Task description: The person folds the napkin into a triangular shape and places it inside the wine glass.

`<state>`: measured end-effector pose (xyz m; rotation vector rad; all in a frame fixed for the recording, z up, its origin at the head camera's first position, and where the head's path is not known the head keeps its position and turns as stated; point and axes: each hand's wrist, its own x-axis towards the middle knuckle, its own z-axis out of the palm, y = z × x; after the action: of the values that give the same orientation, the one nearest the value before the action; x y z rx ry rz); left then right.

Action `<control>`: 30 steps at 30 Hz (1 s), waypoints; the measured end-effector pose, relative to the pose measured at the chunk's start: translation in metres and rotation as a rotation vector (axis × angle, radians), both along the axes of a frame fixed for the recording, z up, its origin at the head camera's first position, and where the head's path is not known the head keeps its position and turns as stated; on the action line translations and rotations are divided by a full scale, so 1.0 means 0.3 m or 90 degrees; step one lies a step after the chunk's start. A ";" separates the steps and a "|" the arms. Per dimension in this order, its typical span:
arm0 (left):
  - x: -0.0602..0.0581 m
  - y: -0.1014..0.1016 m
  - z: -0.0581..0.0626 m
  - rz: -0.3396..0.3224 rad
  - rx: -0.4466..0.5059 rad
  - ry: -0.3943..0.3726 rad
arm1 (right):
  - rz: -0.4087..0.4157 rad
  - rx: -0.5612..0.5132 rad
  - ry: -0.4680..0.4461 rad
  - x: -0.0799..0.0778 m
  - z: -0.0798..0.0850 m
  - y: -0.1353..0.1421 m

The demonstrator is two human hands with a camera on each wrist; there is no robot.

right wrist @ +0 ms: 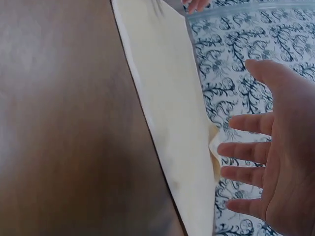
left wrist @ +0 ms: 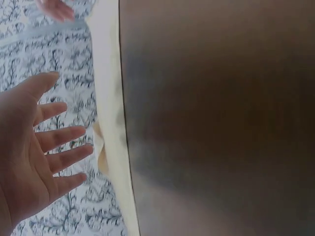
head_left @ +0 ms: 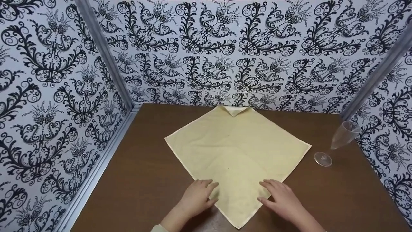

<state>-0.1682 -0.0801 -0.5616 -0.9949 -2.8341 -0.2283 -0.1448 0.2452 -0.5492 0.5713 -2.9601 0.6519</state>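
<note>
Though contact is unclear, left hand (head_left: 195, 196) and right hand (head_left: 282, 197) splay their fingers; the soft-looking cloth (head_left: 230, 151) should suit corner pinching.

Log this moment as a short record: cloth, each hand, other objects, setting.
Cloth: pale yellow, spread out as a diamond, far corner folded over
Left hand: fingers extended, holding nothing, at the cloth's near left edge
Right hand: fingers extended, holding nothing, at the near right edge
Glass: clear, stemmed, standing right of the cloth
Table: brown
Walls: black-and-white scroll pattern
</note>
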 end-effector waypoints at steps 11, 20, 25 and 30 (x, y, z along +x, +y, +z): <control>0.048 0.078 -0.019 -0.086 -0.033 -0.017 | 0.106 0.009 -0.034 0.025 -0.040 -0.057; 0.069 0.099 -0.038 -0.125 -0.060 -0.022 | 0.245 0.012 -0.001 0.038 -0.080 -0.064; 0.071 0.096 -0.051 -0.135 -0.047 -0.014 | 0.272 0.029 0.017 0.036 -0.093 -0.071; 0.072 0.094 -0.058 -0.145 -0.037 -0.025 | 0.263 0.034 0.016 0.032 -0.096 -0.080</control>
<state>-0.1467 -0.0521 -0.5791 -1.3412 -2.7742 -0.1901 -0.1352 0.2213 -0.5778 1.2043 -2.8610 0.5826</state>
